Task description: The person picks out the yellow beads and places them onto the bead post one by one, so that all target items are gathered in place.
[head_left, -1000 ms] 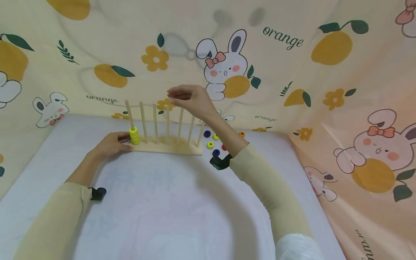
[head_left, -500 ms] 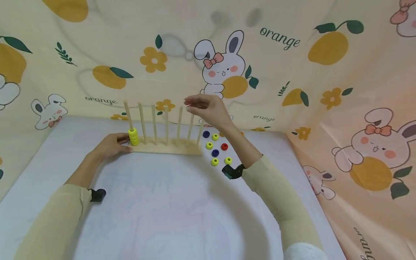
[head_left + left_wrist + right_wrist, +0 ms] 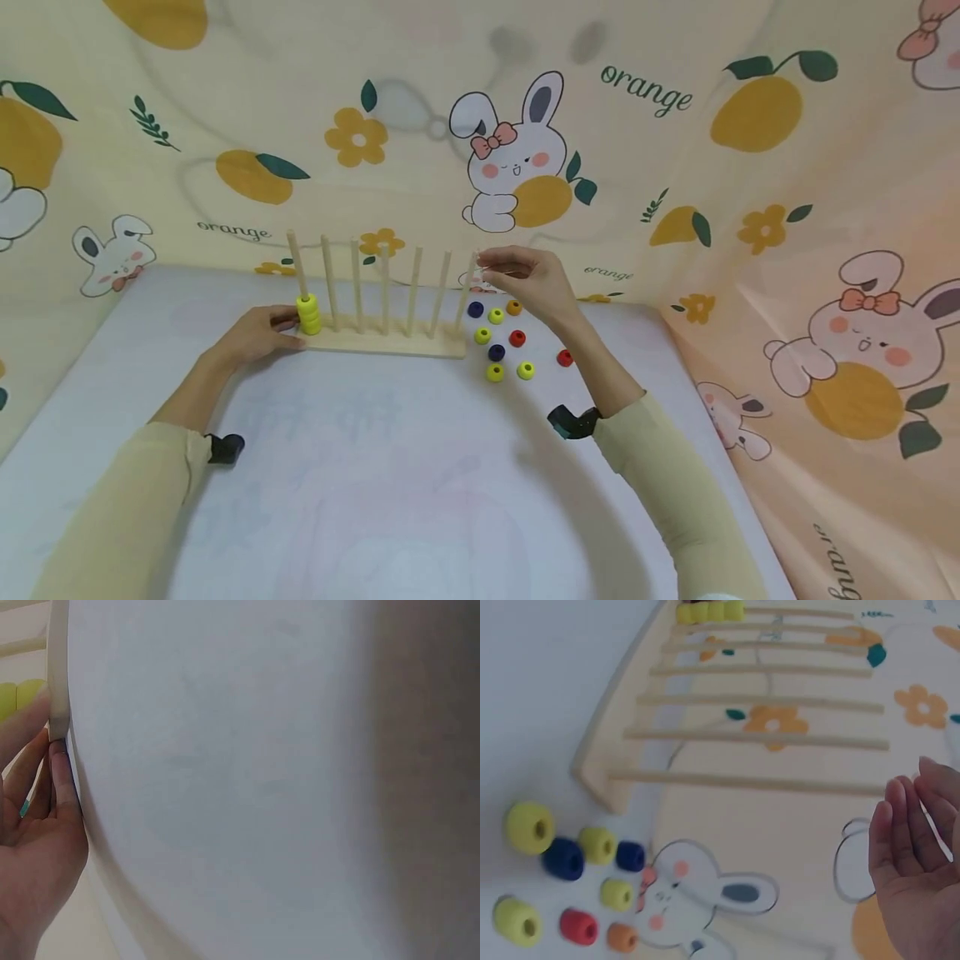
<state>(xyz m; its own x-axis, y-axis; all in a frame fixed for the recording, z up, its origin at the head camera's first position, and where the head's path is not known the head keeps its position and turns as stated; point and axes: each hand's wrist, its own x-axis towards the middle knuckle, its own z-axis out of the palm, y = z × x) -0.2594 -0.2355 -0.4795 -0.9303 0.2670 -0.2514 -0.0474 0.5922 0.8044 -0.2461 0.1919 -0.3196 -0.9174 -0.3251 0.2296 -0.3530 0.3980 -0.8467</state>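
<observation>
A wooden bead rack (image 3: pixel 382 343) with a flat base and several upright pegs stands toward the back of the table. Yellow beads (image 3: pixel 308 315) are stacked on its leftmost peg. My left hand (image 3: pixel 255 335) grips the left end of the base, thumb at the front corner; in the left wrist view fingers (image 3: pixel 64 776) meet the base's end. Raised beside the top of the rightmost peg (image 3: pixel 465 292), my right hand (image 3: pixel 536 279) has its fingers loosely bent with nothing between them.
Right of the rack lie loose beads: several yellow ones (image 3: pixel 526 370), dark blue ones (image 3: pixel 497 352), red ones (image 3: pixel 517 338) and an orange one (image 3: pixel 513 307). A cloth (image 3: pixel 360 67) printed with rabbits and oranges hangs behind and along the sides of the white table (image 3: pixel 375 467).
My right hand has moved right and down, from above the middle pegs to beside the rightmost one, uncovering more loose beads. The left hand and the rack have stayed put.
</observation>
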